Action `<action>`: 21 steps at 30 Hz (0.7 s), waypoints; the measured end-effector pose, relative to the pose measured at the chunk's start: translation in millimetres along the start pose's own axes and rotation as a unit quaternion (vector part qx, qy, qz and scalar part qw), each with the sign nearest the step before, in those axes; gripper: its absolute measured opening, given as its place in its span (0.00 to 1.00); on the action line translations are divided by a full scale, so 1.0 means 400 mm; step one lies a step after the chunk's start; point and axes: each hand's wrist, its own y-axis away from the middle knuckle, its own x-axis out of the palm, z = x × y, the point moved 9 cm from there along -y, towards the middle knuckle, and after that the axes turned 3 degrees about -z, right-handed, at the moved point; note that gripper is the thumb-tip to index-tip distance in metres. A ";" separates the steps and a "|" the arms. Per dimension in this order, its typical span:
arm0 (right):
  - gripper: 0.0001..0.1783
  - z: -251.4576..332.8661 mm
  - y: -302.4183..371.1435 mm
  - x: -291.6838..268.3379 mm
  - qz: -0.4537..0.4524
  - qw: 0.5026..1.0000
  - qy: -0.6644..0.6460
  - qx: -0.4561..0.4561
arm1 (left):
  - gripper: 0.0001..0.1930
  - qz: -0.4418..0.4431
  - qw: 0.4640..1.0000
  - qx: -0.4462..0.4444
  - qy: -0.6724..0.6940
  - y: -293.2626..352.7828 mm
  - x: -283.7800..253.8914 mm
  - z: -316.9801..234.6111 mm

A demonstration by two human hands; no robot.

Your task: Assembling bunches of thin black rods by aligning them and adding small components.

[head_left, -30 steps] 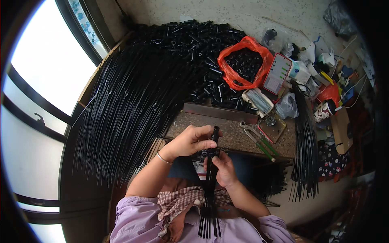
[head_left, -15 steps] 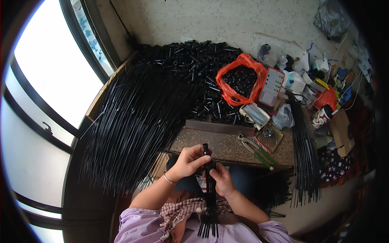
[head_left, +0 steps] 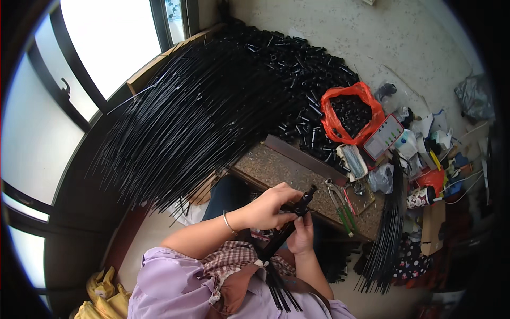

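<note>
View has swung since the earlier frame; black rod bundle [head_left: 278,241] now slants, tubular end [head_left: 308,196] up-right. Left hand [head_left: 271,208] curled around its upper part; right hand [head_left: 302,236] pinches just beside, apparently steadying it. Bundle is over the lap [head_left: 227,195], before the worktop [head_left: 265,165]. Green-handled pincers [head_left: 342,210] lie near, probably for easy reach; loose rods [head_left: 175,117] and fittings [head_left: 297,69] heaped beyond.

A tilted bundle of slender black rods [head_left: 278,241] is held near its tubular black top by the left hand [head_left: 272,207] and the right hand [head_left: 302,234]. On the speckled brown tabletop [head_left: 260,166], green-handled metal pincers [head_left: 341,206] are laid beside a red plastic bag [head_left: 330,118] filled with small black parts [head_left: 349,112].
</note>
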 end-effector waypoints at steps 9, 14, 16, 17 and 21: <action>0.20 0.005 0.003 0.016 0.016 1.000 -0.011 0.007 | 0.18 0.036 0.992 0.004 0.121 0.009 0.001 0.027; 0.20 -0.005 0.001 0.008 0.033 0.999 -0.024 0.020 | 0.18 0.031 0.992 0.029 0.117 0.001 -0.001 0.039; 0.20 -0.005 0.008 0.015 0.036 0.999 -0.025 0.022 | 0.18 0.041 0.988 0.028 0.147 0.008 0.005 0.042; 0.19 -0.003 0.006 0.016 0.033 0.999 -0.023 0.020 | 0.18 0.033 0.983 0.005 0.183 0.009 0.005 0.044; 0.18 -0.002 0.007 0.013 0.001 1.000 -0.011 0.013 | 0.17 -0.005 0.990 0.032 0.138 0.005 0.002 0.026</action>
